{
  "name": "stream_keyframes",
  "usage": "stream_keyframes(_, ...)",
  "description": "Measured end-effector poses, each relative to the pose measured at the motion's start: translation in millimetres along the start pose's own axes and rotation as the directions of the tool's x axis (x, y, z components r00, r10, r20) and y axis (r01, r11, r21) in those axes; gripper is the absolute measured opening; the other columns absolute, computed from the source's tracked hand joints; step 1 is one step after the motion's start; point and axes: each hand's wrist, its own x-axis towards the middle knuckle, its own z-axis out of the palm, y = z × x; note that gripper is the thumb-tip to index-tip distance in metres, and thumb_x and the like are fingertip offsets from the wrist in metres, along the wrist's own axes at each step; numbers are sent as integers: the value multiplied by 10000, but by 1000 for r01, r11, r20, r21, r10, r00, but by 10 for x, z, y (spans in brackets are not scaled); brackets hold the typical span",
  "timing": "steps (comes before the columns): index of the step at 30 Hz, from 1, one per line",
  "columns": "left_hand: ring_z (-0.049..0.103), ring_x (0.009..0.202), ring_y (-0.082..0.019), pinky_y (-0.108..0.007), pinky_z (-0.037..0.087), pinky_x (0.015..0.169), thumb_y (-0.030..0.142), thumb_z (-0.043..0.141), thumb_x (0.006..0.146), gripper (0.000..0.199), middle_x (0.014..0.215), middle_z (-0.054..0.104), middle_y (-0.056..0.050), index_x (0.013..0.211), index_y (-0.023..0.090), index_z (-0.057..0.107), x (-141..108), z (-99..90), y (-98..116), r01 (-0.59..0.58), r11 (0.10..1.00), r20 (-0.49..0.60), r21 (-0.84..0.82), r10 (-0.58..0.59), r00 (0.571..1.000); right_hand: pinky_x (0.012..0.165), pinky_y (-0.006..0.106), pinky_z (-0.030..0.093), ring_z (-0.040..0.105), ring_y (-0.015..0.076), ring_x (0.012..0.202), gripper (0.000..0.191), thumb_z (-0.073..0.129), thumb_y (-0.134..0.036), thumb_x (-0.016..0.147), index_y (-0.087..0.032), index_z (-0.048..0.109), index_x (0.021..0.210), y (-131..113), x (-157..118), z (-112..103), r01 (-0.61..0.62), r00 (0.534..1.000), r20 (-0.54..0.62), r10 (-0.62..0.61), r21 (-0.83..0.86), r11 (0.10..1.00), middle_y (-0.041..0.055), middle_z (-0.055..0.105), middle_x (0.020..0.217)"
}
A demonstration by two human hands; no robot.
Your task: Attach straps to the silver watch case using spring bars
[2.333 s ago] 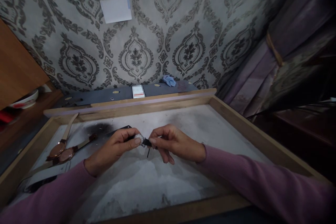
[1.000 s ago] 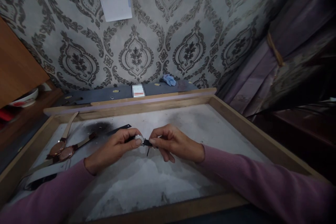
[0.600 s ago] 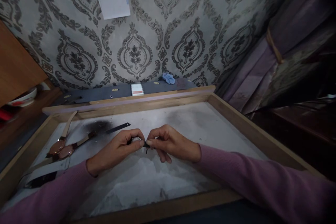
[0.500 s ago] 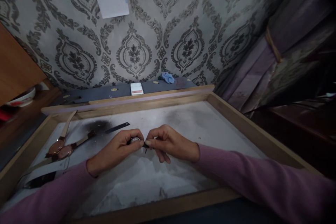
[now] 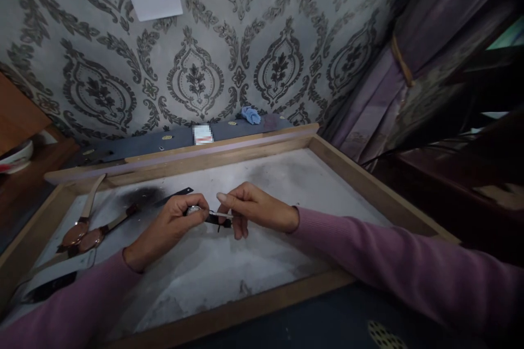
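Patterned damask wallpaper [image 5: 235, 27], a tied-back purple curtain [image 5: 374, 92] and a bowl [image 5: 19, 156] on a brown wooden surface [image 5: 52, 159] suggest a room in a home.

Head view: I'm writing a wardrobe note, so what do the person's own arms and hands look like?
The left sleeve and right sleeve are long, mauve, finely ribbed knit, snug at the wrists. The left hand and right hand wear no gloves.

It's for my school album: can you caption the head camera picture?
Left hand holding a watch, right hand at its black strap, over a wood-framed tray.
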Motion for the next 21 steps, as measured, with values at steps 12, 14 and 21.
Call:
stream_keyframes(12,278,587,-131,-258,231,557,368,538,830,231,603,347,44,688,185,538,-11,-55,-42,66,993,-83,-96,-74,994,327,151,331,432,34,298,451,455,-505,931,-102,623,816,-20,-22,-118,-74,996,-62,68,-113,991,-23,593,527)
stream_keyframes(14,276,583,-130,-258,229,555,368,540,830,234,593,341,46,684,186,537,-15,-72,-48,65,993,-91,-96,-74,993,384,162,398,499,41,360,518,438,-567,917,-95,635,837,-14,-25,-131,-122,991,50,125,-55,991,31,665,661)
stream_keyframes(21,412,687,-151,-267,305,663,328,528,842,230,660,485,25,667,179,546,-7,-56,-40,-6,998,-26,-70,4,1000,543,214,488,611,105,534,613,363,-610,929,-80,646,809,52,20,-109,-186,954,259,153,105,977,68,663,627)
